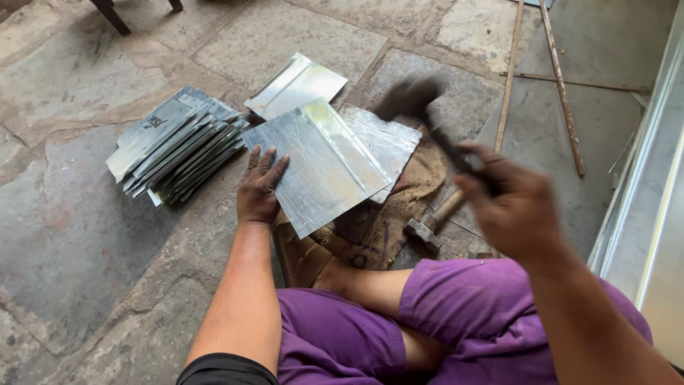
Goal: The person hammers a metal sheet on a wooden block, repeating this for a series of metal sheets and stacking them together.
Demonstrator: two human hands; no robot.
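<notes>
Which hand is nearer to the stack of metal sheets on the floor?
The left. The left hand presses flat on the bent metal sheet, just right of the stack of metal sheets. The right hand is far to the right, raised with a hammer.

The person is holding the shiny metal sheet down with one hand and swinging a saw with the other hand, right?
Not quite. The left hand does press flat on the shiny metal sheet, but the right hand is swinging a hammer, not a saw. The head view shows its dark, blurred head raised above the sheet.
</notes>
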